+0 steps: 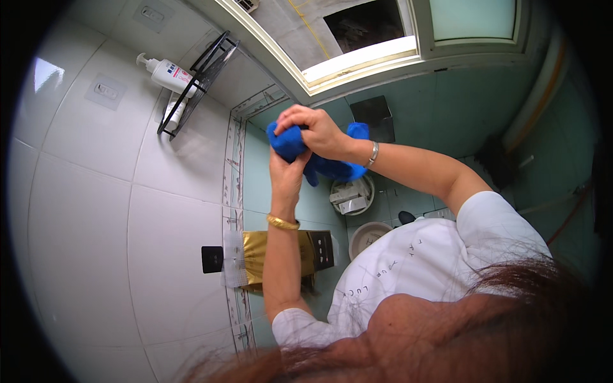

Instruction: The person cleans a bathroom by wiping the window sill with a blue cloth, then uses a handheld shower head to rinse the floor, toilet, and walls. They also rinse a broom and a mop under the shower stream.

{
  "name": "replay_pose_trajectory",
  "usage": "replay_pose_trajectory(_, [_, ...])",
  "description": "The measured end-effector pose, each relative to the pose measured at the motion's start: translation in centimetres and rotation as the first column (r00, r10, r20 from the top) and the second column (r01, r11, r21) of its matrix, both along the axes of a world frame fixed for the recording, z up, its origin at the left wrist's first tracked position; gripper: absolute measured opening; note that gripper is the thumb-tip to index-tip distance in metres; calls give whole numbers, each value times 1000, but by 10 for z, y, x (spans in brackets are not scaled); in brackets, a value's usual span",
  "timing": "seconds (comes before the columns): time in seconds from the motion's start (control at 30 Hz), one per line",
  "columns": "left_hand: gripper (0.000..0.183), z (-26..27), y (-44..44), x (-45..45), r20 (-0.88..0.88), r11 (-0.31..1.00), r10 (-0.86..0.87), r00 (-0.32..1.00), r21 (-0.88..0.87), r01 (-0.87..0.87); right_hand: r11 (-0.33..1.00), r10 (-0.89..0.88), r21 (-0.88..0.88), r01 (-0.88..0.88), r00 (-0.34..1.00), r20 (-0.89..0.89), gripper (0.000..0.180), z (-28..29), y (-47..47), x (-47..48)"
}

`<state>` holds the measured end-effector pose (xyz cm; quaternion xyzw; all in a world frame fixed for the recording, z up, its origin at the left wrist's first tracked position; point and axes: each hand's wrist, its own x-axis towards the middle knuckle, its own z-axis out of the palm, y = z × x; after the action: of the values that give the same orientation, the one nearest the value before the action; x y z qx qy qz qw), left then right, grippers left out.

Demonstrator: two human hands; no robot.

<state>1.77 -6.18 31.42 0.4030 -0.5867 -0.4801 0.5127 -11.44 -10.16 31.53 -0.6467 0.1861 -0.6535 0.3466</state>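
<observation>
A bright blue cloth (287, 143), apparently a towel, is bunched up in front of the tiled wall. My left hand (286, 167) grips the bundle from below, its thumb pressed against the fabric. From above, my right hand (322, 131) curls its fingers over the top of the same bundle. The rest of the cloth trails to the right, behind and below my right wrist, so part of it is hidden. A gold bracelet (282, 222) is on my left wrist and a silver bangle (373, 153) on my right.
A black wire rack (207, 79) on the left wall holds a white pump bottle (173, 76) and a white tube (175, 112). Ahead is an open window (361, 60). Below stand a bin (371, 203) with discarded paper and a round basin (357, 238). A gold package (255, 256) hangs at the wall.
</observation>
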Motion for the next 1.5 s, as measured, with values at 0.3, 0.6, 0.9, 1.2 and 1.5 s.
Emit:
replay_pose_trajectory(0.3, [27,-63,33,-22,-161,994,-14,987,105,31,947,-2,314,63,982,-190,49,-53,77,-66])
replay_pose_trajectory(0.6, [42,-47,57,-76,-770,826,-54,636,323,462,898,87,437,55,950,-299,76,-109,150,-121])
replay_pose_trajectory(0.9, [28,-126,84,-151,-675,697,-238,698,382,607,693,-474,528,491,862,-179,22,-147,251,-223])
replay_pose_trajectory(1.2, [21,-198,207,-261,84,722,-584,807,508,470,481,-738,702,525,675,1,19,-166,449,-341])
replay_pose_trajectory(1.5, [22,-223,315,-343,115,630,-675,729,605,488,36,-976,613,790,160,-149,21,-183,704,-395])
